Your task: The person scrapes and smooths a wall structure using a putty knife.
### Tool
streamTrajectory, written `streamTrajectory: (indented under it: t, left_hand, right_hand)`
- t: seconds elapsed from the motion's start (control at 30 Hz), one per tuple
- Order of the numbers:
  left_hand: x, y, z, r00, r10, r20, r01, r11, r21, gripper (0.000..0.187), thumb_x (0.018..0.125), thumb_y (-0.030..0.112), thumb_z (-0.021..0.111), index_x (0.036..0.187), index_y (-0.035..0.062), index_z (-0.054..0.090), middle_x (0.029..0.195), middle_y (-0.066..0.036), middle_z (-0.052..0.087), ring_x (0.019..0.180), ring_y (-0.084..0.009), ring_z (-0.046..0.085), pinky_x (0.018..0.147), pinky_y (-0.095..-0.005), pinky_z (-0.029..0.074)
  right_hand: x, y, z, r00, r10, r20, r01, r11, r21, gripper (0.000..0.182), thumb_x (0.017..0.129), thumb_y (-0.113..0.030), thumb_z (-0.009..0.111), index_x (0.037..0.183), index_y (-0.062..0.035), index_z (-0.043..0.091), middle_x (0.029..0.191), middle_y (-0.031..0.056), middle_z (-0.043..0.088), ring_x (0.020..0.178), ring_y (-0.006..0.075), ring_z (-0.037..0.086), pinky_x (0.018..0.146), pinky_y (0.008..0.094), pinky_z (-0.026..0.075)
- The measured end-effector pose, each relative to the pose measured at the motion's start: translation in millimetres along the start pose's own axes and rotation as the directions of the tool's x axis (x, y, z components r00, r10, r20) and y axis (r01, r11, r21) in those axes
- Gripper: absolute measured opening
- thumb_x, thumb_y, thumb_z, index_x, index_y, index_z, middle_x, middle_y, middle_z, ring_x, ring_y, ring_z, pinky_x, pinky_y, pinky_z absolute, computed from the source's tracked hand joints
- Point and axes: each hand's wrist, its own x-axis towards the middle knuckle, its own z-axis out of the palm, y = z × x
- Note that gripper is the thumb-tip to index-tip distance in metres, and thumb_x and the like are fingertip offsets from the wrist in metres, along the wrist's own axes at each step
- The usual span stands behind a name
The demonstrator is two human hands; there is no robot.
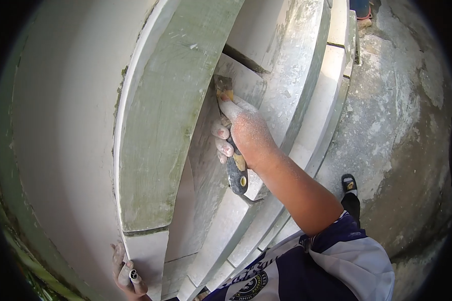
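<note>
My right hand [241,128], dusted with white powder, is wrapped around a putty knife [237,175] with a black and yellow handle. Its short, wide blade points up and rests against or very near the recessed face [206,145] between two stepped ledges. My fingertips show on the left of the handle. At the lower left, my left hand [124,273], also dusty, lies by the outer edge of a white ledge block [145,256], its fingers slightly bent and apart. Among those fingers is a small shiny round thing, perhaps a ring.
A long greenish-grey ledge [171,110] curves down between my hands. More pale ledges [306,130] step down to the right, with dark gaps at joints. Smooth wall [70,140] stands on the left. My sandalled foot [349,183] is on the stained concrete floor [381,120].
</note>
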Motion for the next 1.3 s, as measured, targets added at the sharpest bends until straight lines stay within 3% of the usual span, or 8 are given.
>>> streamTrajectory:
  t: [0.23, 0.37, 0.6, 0.67, 0.8, 0.93, 1.1, 1.3]
  left_hand:
    - [-2.3, 0.0, 0.3, 0.998, -0.067, 0.008, 0.066, 0.996, 0.061, 0.046, 0.108, 0.037, 0.036, 0.145, 0.0132, 0.046, 0.140, -0.027, 0.054, 0.128, -0.0478, 0.053, 0.111, -0.0661, 0.033]
    - [2.7, 7.3, -1.6, 0.993, -0.107, 0.048, 0.100, 0.987, 0.123, 0.046, 0.108, 0.034, 0.036, 0.145, 0.0082, 0.044, 0.138, -0.027, 0.055, 0.126, -0.0493, 0.055, 0.110, -0.0647, 0.035]
    - [1.5, 12.2, -1.8, 0.995, -0.090, 0.032, 0.083, 0.982, 0.169, 0.042, 0.107, 0.029, 0.036, 0.142, 0.0073, 0.044, 0.135, -0.030, 0.056, 0.121, -0.0526, 0.056, 0.108, -0.0653, 0.038]
    - [6.3, 12.3, 0.9, 0.997, -0.070, 0.025, 0.064, 0.984, 0.167, 0.042, 0.107, 0.029, 0.036, 0.142, 0.0070, 0.044, 0.135, -0.030, 0.056, 0.121, -0.0529, 0.056, 0.107, -0.0654, 0.038]
    - [1.7, 14.1, -0.7, 0.995, -0.099, 0.028, 0.093, 0.980, 0.177, 0.042, 0.106, 0.029, 0.036, 0.142, 0.0090, 0.044, 0.135, -0.030, 0.056, 0.122, -0.0527, 0.056, 0.107, -0.0659, 0.037]
    - [3.8, 12.5, 0.4, 0.995, -0.098, 0.007, 0.096, 0.984, 0.148, 0.041, 0.104, 0.027, 0.036, 0.142, 0.0115, 0.046, 0.135, -0.030, 0.057, 0.123, -0.0525, 0.056, 0.108, -0.0666, 0.036]
    - [-1.1, 10.1, -1.1, 0.994, -0.098, 0.047, 0.087, 0.978, 0.187, 0.045, 0.108, 0.034, 0.035, 0.144, 0.0087, 0.042, 0.135, -0.029, 0.056, 0.121, -0.0507, 0.057, 0.107, -0.0658, 0.039]
    - [1.6, 7.2, 1.1, 0.996, -0.085, 0.034, 0.077, 0.978, 0.192, 0.045, 0.108, 0.034, 0.035, 0.143, 0.0077, 0.043, 0.135, -0.029, 0.056, 0.121, -0.0511, 0.057, 0.106, -0.0642, 0.041]
  right_hand:
    - [13.0, -13.4, 4.4, 0.983, -0.018, -0.183, 0.024, 0.999, 0.030, 0.022, 0.104, -0.034, 0.047, 0.104, -0.0127, 0.053, 0.057, 0.0008, 0.043, 0.034, 0.0166, 0.036, 0.036, 0.0365, 0.038]
    - [1.7, 6.5, -9.0, 1.000, 0.012, 0.022, -0.011, 0.999, -0.045, 0.021, 0.106, -0.035, 0.043, 0.099, -0.0142, 0.044, 0.056, 0.0001, 0.045, 0.036, 0.0162, 0.043, 0.041, 0.0371, 0.043]
    - [12.2, -10.9, -12.0, 0.996, 0.020, -0.081, -0.018, 1.000, 0.024, 0.023, 0.106, -0.035, 0.043, 0.107, -0.0123, 0.045, 0.055, 0.0011, 0.044, 0.037, 0.0154, 0.043, 0.041, 0.0370, 0.044]
    - [6.6, 12.0, -15.6, 0.999, 0.035, 0.028, -0.034, 0.999, -0.039, 0.024, 0.106, -0.036, 0.043, 0.106, -0.0115, 0.045, 0.055, 0.0018, 0.044, 0.037, 0.0152, 0.044, 0.042, 0.0372, 0.045]
    - [28.0, -22.9, -10.2, 0.984, -0.004, -0.180, 0.023, 0.995, 0.102, 0.019, 0.102, -0.034, 0.050, 0.102, -0.0159, 0.054, 0.058, 0.0011, 0.042, 0.037, 0.0137, 0.036, 0.036, 0.0315, 0.036]
    - [9.2, -10.8, -11.3, 0.999, 0.034, -0.039, -0.035, 0.999, -0.029, 0.020, 0.106, -0.033, 0.043, 0.109, -0.0132, 0.045, 0.056, -0.0008, 0.045, 0.035, 0.0141, 0.043, 0.039, 0.0342, 0.043]
    - [19.2, -24.5, -18.7, 0.999, 0.042, -0.029, -0.041, 0.999, 0.035, 0.020, 0.106, -0.033, 0.043, 0.111, -0.0131, 0.044, 0.055, -0.0001, 0.044, 0.034, 0.0145, 0.043, 0.038, 0.0347, 0.042]
    - [1.5, 14.4, -17.9, 0.993, 0.106, 0.060, -0.108, 0.994, 0.020, 0.023, 0.105, -0.034, 0.045, 0.102, -0.0122, 0.040, 0.057, 0.0004, 0.045, 0.036, 0.0150, 0.044, 0.041, 0.0340, 0.044]
